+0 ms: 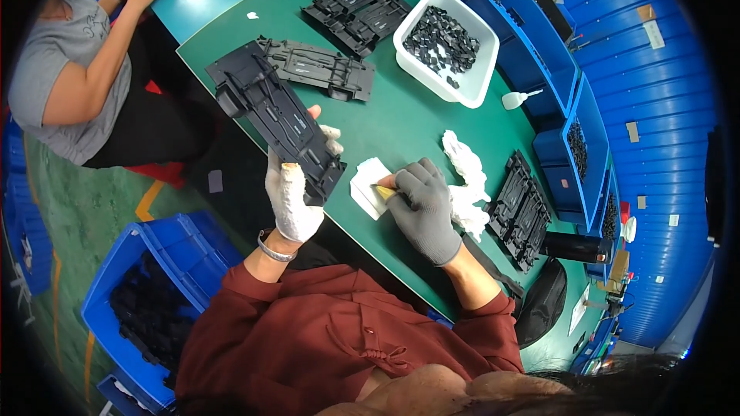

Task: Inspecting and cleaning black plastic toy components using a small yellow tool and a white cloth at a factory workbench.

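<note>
- Over the green table's [401, 119] near edge, the white-gloved left hand [293, 192] grips a long black moulded plastic panel [281, 115].
- Right of it, the grey-gloved right hand [424, 204] pinches a small yellowish tool [383, 191] against a white pad [368, 185].

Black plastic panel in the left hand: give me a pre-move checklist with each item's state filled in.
1. Left hand, in a white glove, has a firm grip on the black plastic panel: ok, fingers wrap its lower end.
2. Panel is clear of the flat panel lying on the green table: ok, held tilted over the table edge.
3. Right hand, in a grey glove, holds a small tool: ok, its tip rests on the white pad.
4. Tool tip is loaded: cannot tell, too small.
5. White cloth is within reach: ok, beside the right hand.
</note>
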Available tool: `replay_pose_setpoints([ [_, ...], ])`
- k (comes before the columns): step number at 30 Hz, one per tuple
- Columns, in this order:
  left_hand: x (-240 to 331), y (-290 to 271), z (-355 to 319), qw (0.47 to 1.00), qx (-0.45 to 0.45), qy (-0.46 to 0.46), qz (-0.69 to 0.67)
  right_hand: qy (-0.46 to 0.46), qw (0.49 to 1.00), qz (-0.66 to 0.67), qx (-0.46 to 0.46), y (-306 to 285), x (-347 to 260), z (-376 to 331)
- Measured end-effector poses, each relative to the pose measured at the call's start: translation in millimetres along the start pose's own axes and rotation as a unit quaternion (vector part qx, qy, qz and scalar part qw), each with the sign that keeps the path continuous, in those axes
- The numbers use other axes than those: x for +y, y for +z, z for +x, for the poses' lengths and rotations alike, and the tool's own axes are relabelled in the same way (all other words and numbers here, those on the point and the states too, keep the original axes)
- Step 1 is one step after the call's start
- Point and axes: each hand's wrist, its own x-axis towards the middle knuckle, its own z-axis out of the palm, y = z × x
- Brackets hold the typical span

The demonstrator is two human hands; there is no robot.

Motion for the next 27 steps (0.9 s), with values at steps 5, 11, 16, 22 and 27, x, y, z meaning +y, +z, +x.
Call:
replay_pose_setpoints([
  [5, -0.4, -1.6, 0.2, 1.000, -0.003, 0.002, 0.014, -0.016, 0.999, -0.052, -0.009, -10.0, -4.5, 1.0],
  [11, -0.2, -0.5, -0.3, 0.998, 0.014, 0.002, 0.062, -0.165, 0.967, -0.187, -0.041, -21.3, -7.5, 7.0],
  [16, 0.2, -1.5, -0.1, 1.000, 0.005, -0.005, 0.026, -0.238, 0.942, -0.229, -0.056, -23.3, -11.8, 10.0],
  [22, 2.5, 0.0, -2.0, 0.999, 0.021, -0.031, 0.018, -0.292, 0.911, -0.279, -0.081, -22.0, -22.0, 15.0],
  [27, 3.4, 3.8, -2.5, 0.998, 0.021, -0.015, 0.052, -0.332, 0.887, -0.296, -0.123, -24.3, -33.3, 22.0],
])
